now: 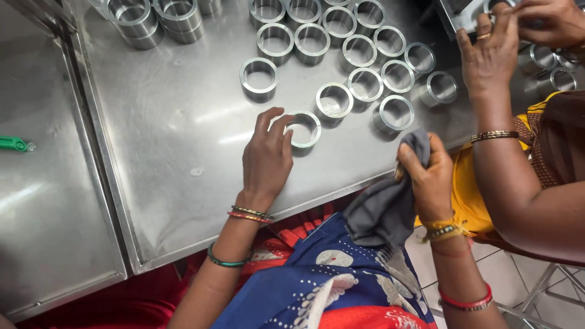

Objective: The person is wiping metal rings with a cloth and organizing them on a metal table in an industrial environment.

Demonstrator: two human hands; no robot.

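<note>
A polished metal ring [303,129] is touched by the left hand [266,159] on a steel worktop [177,122], while a grey cloth [384,204] is gripped in the right hand [428,176].

The ring, a short shiny cylinder with an open centre, lies flat at the middle of the frame, near the worktop's front edge; the left fingers [274,125] are loosely spread and laid over its left rim. The soft, crumpled cloth is pinched between the curled right fingers [409,159], at centre right. About fourteen like rings [341,55] are clustered at upper centre, with three taller stacked ones [155,21] at upper left. A green tool [15,144] is seen at the left edge. Another person's hands [487,58] are busy at upper right, partly hiding further rings.
</note>
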